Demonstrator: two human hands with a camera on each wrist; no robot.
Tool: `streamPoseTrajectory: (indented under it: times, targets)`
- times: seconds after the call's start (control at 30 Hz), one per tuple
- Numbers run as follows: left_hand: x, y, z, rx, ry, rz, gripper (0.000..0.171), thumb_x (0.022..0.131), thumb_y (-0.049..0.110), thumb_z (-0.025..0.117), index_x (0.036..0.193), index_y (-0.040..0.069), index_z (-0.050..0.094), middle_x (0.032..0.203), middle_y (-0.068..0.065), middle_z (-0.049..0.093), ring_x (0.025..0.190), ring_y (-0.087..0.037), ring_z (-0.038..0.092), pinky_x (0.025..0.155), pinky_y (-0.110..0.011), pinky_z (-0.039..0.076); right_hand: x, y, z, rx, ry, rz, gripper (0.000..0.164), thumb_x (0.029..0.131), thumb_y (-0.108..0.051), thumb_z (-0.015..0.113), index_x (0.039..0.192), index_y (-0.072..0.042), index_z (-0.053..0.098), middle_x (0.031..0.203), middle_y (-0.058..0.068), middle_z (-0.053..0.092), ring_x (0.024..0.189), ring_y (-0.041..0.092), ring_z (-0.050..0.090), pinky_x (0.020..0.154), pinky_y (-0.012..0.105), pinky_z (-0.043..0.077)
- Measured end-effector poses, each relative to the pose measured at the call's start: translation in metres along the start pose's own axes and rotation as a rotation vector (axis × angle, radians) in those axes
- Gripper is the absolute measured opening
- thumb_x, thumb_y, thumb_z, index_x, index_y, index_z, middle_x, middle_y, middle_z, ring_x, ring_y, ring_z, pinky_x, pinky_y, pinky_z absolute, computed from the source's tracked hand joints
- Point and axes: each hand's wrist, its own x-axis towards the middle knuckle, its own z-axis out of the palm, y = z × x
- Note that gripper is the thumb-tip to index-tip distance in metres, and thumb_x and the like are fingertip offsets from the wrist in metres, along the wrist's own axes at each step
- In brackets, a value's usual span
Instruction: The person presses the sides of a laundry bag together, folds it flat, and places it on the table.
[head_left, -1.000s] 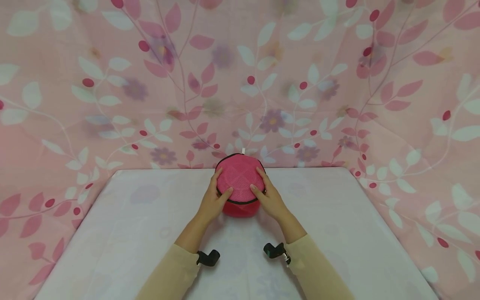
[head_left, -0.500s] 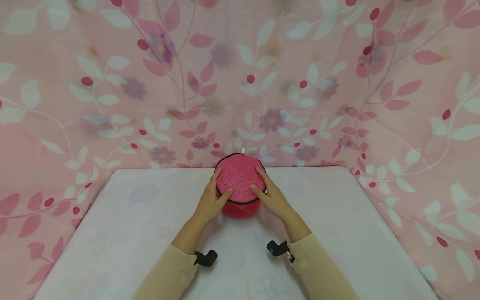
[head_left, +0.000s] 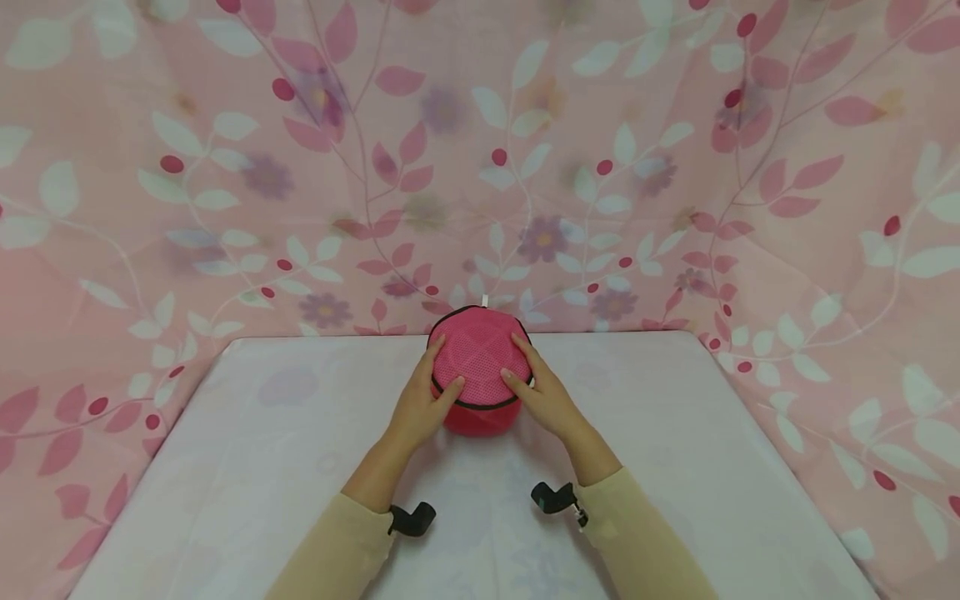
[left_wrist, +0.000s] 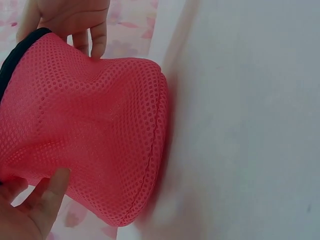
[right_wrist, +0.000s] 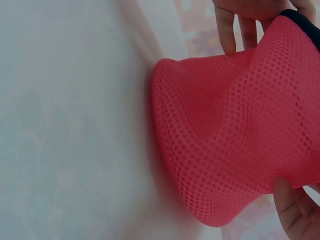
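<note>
Head view: round mesh bag [head_left: 480, 354], pink on top, deeper red down the side, black trim [head_left: 483, 407] circling the upper edge. It stood upright at the far part of the table [head_left: 285, 467], about mid-width, before a pink floral drape [head_left: 480, 125]. Left hand [head_left: 420, 400] and right hand [head_left: 546, 400] gripped it from opposite sides, thumbs on the top panel, other fingers curved round the edge, thumb tips apart. White tab [head_left: 485, 300] at the far rim, seen only here.

Left wrist view: side wall in close-up, coarse round holes, a hollow and soft creases in the mesh, none of which the head view resolved. Base seam curved along the bottom edge, shadow beside it on the table. Right hand's fingers showed past the far side.

Right wrist view: opposite angle, deeper fold running down the wall, lower corner bulging outward. Top panel not visible.

Against one second earlier: forearms slightly wider apart; bag and both grips practically unchanged.
</note>
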Motion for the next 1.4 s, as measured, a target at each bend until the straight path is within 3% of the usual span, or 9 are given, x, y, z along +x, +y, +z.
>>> streamPoseTrajectory:
  times: [0.33, 0.57, 0.67, 0.73, 0.83, 0.93, 1.03, 1.17, 1.4]
  targets:
    - [-0.004, -0.001, 0.010, -0.090, 0.039, -0.007, 0.071, 0.098, 0.030, 0.063, 0.159, 0.024, 0.027, 0.159, -0.009, 0.035, 0.145, -0.028, 0.034, 0.115, -0.054, 0.029, -0.002, 0.002, 0.009, 0.181, 0.055, 0.000, 0.066, 0.100, -0.027, 0.063, 0.158, -0.020, 0.031, 0.162, 0.011, 0.028, 0.148, 0.032, 0.028, 0.118, 0.055, 0.022]
    - [-0.006, -0.001, 0.014, -0.096, 0.044, -0.032, 0.071, 0.099, 0.029, 0.063, 0.159, 0.026, 0.026, 0.159, -0.009, 0.035, 0.145, -0.028, 0.035, 0.115, -0.055, 0.030, -0.002, 0.006, 0.012, 0.202, 0.074, 0.037, 0.065, 0.100, -0.025, 0.063, 0.157, -0.025, 0.032, 0.162, 0.009, 0.028, 0.147, 0.028, 0.029, 0.118, 0.050, 0.026]
    - [-0.007, 0.001, 0.014, -0.107, 0.038, -0.047, 0.071, 0.098, 0.028, 0.063, 0.159, 0.026, 0.026, 0.158, -0.009, 0.036, 0.142, -0.030, 0.038, 0.113, -0.054, 0.033, -0.007, -0.009, 0.007, 0.230, 0.061, 0.041, 0.065, 0.100, -0.021, 0.062, 0.157, -0.018, 0.032, 0.162, 0.012, 0.027, 0.148, 0.030, 0.028, 0.118, 0.049, 0.025]
    - [-0.008, 0.002, 0.015, -0.132, 0.032, -0.060, 0.071, 0.098, 0.027, 0.064, 0.159, 0.027, 0.026, 0.157, -0.011, 0.037, 0.138, -0.031, 0.043, 0.107, -0.050, 0.042, -0.010, -0.019, 0.004, 0.249, 0.050, 0.041, 0.065, 0.101, -0.017, 0.061, 0.157, -0.011, 0.031, 0.162, 0.016, 0.025, 0.148, 0.033, 0.027, 0.118, 0.050, 0.024]
    - [-0.008, 0.004, 0.016, -0.199, 0.021, -0.087, 0.071, 0.099, 0.024, 0.064, 0.158, 0.027, 0.026, 0.154, -0.012, 0.038, 0.125, -0.033, 0.054, 0.088, -0.043, 0.057, -0.013, -0.030, 0.000, 0.263, 0.036, 0.045, 0.064, 0.101, -0.013, 0.060, 0.157, -0.005, 0.029, 0.162, 0.020, 0.024, 0.148, 0.035, 0.027, 0.118, 0.051, 0.024]
    - [-0.008, 0.005, 0.017, -0.258, 0.011, -0.104, 0.071, 0.099, 0.021, 0.064, 0.158, 0.027, 0.026, 0.152, -0.014, 0.040, 0.112, -0.035, 0.061, 0.073, -0.040, 0.060, -0.012, -0.029, 0.000, 0.270, 0.035, 0.044, 0.065, 0.101, -0.012, 0.060, 0.157, -0.005, 0.028, 0.162, 0.020, 0.024, 0.147, 0.035, 0.028, 0.118, 0.050, 0.025]
    - [-0.008, 0.004, 0.018, -0.274, 0.023, -0.101, 0.070, 0.099, 0.021, 0.063, 0.158, 0.026, 0.026, 0.154, -0.015, 0.039, 0.122, -0.035, 0.057, 0.093, -0.047, 0.054, -0.011, -0.025, 0.002, 0.271, 0.036, 0.047, 0.065, 0.100, -0.012, 0.060, 0.157, -0.005, 0.028, 0.162, 0.020, 0.024, 0.147, 0.035, 0.028, 0.118, 0.049, 0.025]
    - [-0.007, 0.004, 0.018, -0.286, 0.052, -0.113, 0.069, 0.098, 0.020, 0.063, 0.157, 0.029, 0.028, 0.158, -0.009, 0.035, 0.140, -0.030, 0.040, 0.114, -0.051, 0.031, -0.006, -0.008, 0.009, 0.276, 0.042, 0.050, 0.066, 0.101, -0.016, 0.061, 0.158, -0.010, 0.028, 0.163, 0.017, 0.022, 0.148, 0.033, 0.026, 0.119, 0.050, 0.023]
    - [-0.006, 0.004, 0.019, -0.368, 0.095, -0.117, 0.069, 0.097, 0.013, 0.063, 0.156, 0.027, 0.031, 0.159, -0.006, 0.032, 0.143, -0.028, 0.036, 0.117, -0.049, 0.027, -0.006, 0.003, 0.014, 0.225, 0.048, 0.036, 0.067, 0.100, -0.027, 0.063, 0.158, -0.021, 0.030, 0.163, 0.010, 0.025, 0.149, 0.029, 0.026, 0.119, 0.052, 0.021]
